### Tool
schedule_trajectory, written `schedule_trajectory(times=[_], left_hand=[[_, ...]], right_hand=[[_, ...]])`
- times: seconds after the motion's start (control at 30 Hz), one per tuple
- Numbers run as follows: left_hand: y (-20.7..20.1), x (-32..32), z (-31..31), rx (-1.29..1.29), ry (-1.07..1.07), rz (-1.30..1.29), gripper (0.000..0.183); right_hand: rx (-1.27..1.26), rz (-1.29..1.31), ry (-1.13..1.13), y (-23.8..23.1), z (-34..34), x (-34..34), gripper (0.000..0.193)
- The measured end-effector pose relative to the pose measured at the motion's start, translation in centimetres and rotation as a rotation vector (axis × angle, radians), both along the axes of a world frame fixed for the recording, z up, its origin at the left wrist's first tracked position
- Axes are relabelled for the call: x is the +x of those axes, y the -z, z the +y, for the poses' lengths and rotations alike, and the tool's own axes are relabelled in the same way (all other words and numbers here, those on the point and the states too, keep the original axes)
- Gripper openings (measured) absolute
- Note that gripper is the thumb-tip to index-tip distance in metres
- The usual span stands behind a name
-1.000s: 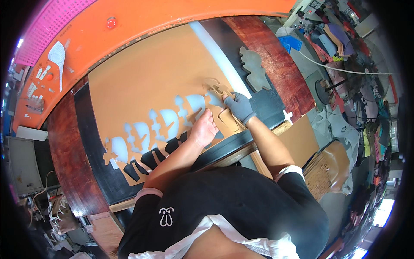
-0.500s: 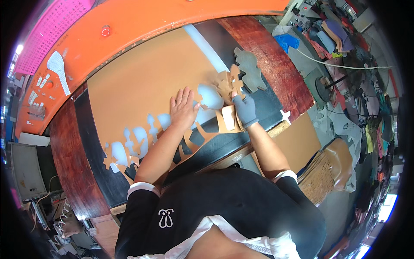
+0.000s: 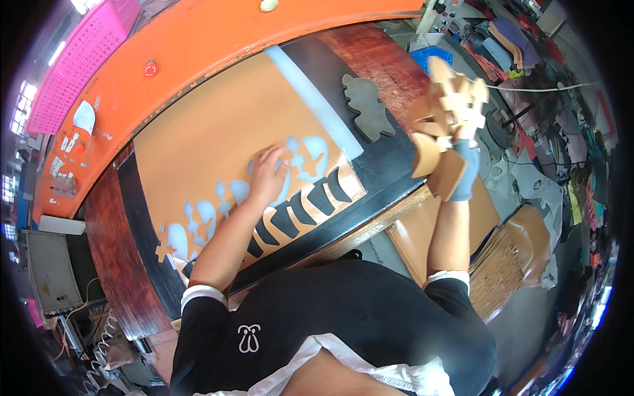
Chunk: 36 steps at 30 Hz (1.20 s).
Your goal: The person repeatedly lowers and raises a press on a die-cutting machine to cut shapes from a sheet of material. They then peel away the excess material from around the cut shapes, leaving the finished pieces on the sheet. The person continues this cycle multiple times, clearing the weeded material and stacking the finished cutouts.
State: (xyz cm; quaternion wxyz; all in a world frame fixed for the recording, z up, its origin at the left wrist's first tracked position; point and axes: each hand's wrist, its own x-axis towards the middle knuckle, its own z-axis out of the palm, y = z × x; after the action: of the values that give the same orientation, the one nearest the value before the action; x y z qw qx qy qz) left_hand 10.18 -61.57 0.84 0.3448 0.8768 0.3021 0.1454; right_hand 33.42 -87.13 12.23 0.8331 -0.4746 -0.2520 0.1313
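Note:
My gloved right hand [image 3: 466, 165] is raised off the right side of the table, closed on a bunch of cut tan leather pieces [image 3: 456, 99]. The pieces fan out above and beside the grey glove, slightly blurred. My bare left hand [image 3: 267, 177] rests on a tan leather sheet [image 3: 211, 125], fingers apart and a little bent, somewhat smeared. Cut-out holes run along the sheet's near edge, showing pale blue and black beneath. To the right of the sheet lies a dark grey cutting die [image 3: 370, 112] with a wavy outline.
An orange machine beam [image 3: 218, 33] spans the far side, with a red button [image 3: 150, 68] on it. A pink basket [image 3: 79, 72] stands at far left. Right of the table are a stack of brown sheets [image 3: 492, 277], a blue crate [image 3: 432, 58] and piled scraps [image 3: 515, 53].
My right hand has lifted the cut leather pieces off the sheet and carried them right, past the table. My left hand has shifted slightly left, still at the sheet.

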Motion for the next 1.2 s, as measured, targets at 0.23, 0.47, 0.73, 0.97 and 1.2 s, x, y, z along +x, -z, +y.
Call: schedule_trajectory(times=[0.23, 0.47, 0.73, 0.97, 1.2], left_hand=[[-7.0, 1.0, -9.5, -1.195, 0.209, -0.505, 0.068], [-4.3, -5.8, -8.7, -1.398, -0.015, -0.598, 0.054], [0.8, -12.7, -5.7, -1.64, 0.28, -1.035, 0.066], [1.7, -16.4, -4.7, -1.457, 0.52, -0.901, 0.074], [1.5, -19.5, -3.6, -1.64, 0.384, -0.964, 0.05]], right_hand=[[-0.589, -0.456, -0.241, 3.2, 8.0, -9.3, 0.021], [-0.62, -1.228, -0.468, 4.8, 10.2, -15.8, 0.031], [-0.537, -0.698, -0.429, 4.5, 8.4, -16.8, 0.031], [-0.622, 0.224, -1.105, 6.0, 11.1, -21.7, 0.049], [-0.556, 0.278, -0.895, 5.9, 12.9, -26.7, 0.034]])
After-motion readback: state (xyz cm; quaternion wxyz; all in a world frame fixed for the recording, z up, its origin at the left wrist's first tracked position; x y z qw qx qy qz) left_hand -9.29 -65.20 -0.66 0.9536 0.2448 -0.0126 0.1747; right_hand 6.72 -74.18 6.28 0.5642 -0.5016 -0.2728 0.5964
